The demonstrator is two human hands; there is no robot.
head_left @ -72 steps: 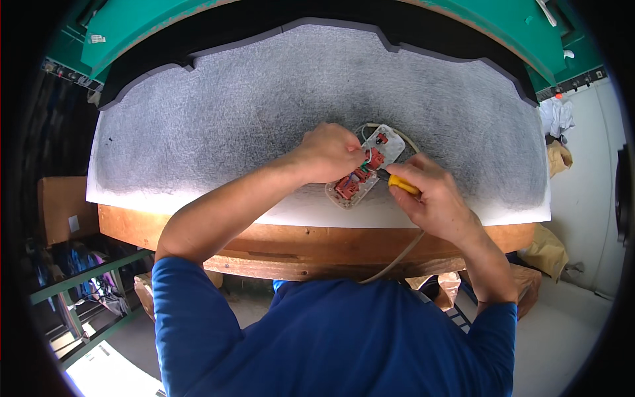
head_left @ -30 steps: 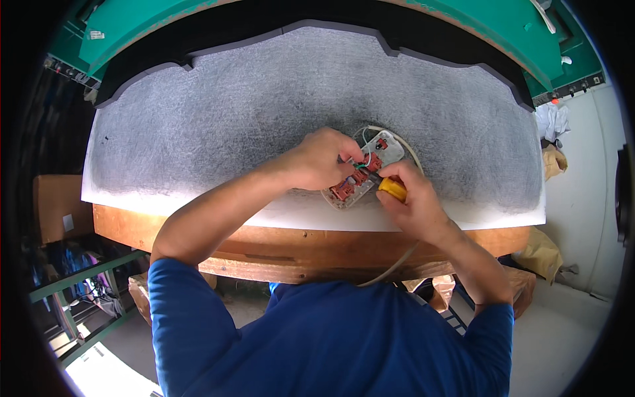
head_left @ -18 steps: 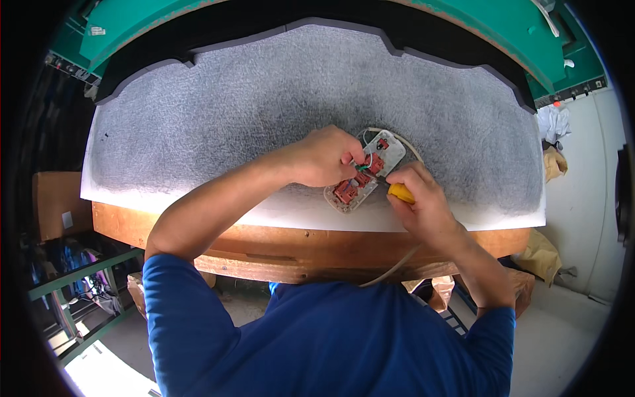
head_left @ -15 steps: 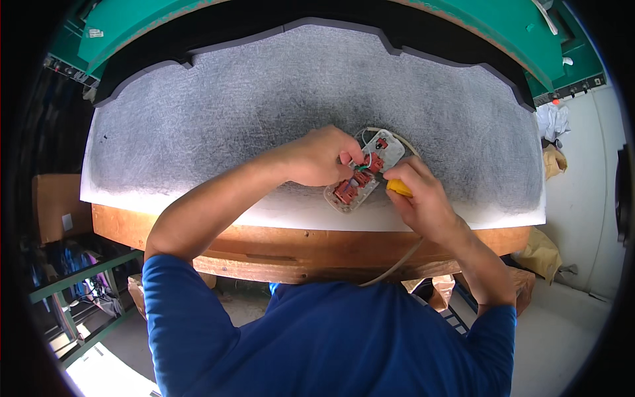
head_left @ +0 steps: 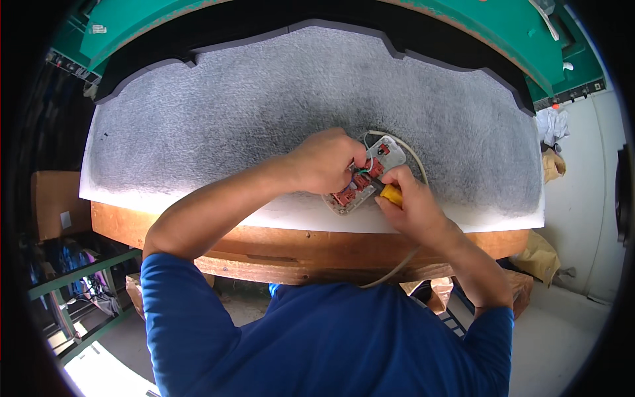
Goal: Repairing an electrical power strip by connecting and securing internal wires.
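An opened white power strip (head_left: 349, 206) with red inner socket parts lies slantwise on the work surface, its wiring exposed. Over its left side, my left hand (head_left: 328, 161) is closed, thumb and fingers pinching at a thin wire (head_left: 363, 171), green where it shows. The fingers partly cover the wire. My right hand (head_left: 418, 205) grips a screwdriver (head_left: 391, 194) by its yellow handle. Its dark shaft points left into the middle of the strip, by the red parts; the tip is hard to make out. A pale cable (head_left: 418, 160) loops around the strip's far right end.
The strip lies on a scuffed grey-white sheet (head_left: 218, 126) over a wooden bench (head_left: 291, 250). Black edging (head_left: 264, 30) and green machinery (head_left: 159, 20) stand at the far side. The cable (head_left: 395, 270) hangs over the near edge. Brown bags (head_left: 537, 255) sit at right.
My right hand with the screwdriver has shifted slightly left and down, and the handle has turned. The left hand stays at the strip with its fingers more curled.
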